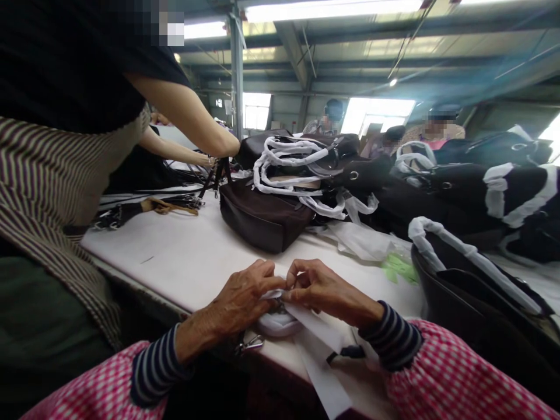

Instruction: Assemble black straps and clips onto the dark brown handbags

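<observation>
Our left hand [245, 294] bends inward, its grip hidden; our right hand [326, 290] pinches a flat white strip [318, 328]. Beneath them curves a white-wrapped bundle [277, 326].

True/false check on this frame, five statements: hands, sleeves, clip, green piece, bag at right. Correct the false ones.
1. The left hand and right hand meet at a white-wrapped bundle. True.
2. The wearer's sleeves are plain blue. False: the sleeves are pink-and-white checked, with striped cuffs.
3. The metal clip is right of the bundle. False: the metal clip is left of it, by the table edge.
4. The green piece is right of the dark brown bag. True.
5. The nearest bag at right has a bare handle. False: its handle is wrapped in white.
</observation>
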`<action>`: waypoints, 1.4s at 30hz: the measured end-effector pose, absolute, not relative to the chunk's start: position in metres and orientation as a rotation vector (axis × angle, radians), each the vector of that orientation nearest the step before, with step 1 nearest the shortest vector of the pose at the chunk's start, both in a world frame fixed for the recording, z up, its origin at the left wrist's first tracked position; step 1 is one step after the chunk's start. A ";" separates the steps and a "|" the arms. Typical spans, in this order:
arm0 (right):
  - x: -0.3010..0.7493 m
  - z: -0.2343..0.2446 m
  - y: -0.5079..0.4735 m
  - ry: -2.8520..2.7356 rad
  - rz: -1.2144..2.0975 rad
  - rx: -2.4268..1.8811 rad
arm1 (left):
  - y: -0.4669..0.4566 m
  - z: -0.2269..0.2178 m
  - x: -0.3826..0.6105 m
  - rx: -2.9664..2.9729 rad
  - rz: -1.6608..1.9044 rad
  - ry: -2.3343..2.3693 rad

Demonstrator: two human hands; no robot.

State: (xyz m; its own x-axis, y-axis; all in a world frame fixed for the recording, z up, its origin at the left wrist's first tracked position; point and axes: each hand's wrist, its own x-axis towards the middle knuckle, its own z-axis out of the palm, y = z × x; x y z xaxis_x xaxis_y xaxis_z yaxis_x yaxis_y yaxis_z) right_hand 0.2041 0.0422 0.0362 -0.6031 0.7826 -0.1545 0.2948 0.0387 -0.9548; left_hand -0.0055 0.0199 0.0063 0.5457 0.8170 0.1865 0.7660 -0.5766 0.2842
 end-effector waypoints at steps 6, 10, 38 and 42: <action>0.218 0.039 0.041 -1.846 1.601 -0.933 | 0.021 0.001 -0.007 2.240 0.767 1.303; 0.220 0.040 0.037 -1.869 1.415 -0.903 | 0.023 -0.008 -0.011 1.972 0.943 1.257; 0.227 0.016 0.017 -2.725 0.307 -1.007 | 0.026 -0.010 -0.007 2.586 0.653 1.278; 0.224 0.015 0.016 -2.743 0.139 -0.938 | 0.025 -0.012 -0.008 2.584 0.700 1.278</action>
State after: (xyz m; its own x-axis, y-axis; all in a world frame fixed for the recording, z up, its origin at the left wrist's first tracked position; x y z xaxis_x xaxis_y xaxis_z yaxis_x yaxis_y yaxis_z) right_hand 0.2239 0.0163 0.0155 -0.7655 0.6137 0.1933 0.5910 0.7895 -0.1656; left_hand -0.0075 0.0252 -0.0120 0.5212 0.7857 0.3333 0.7036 -0.6166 0.3533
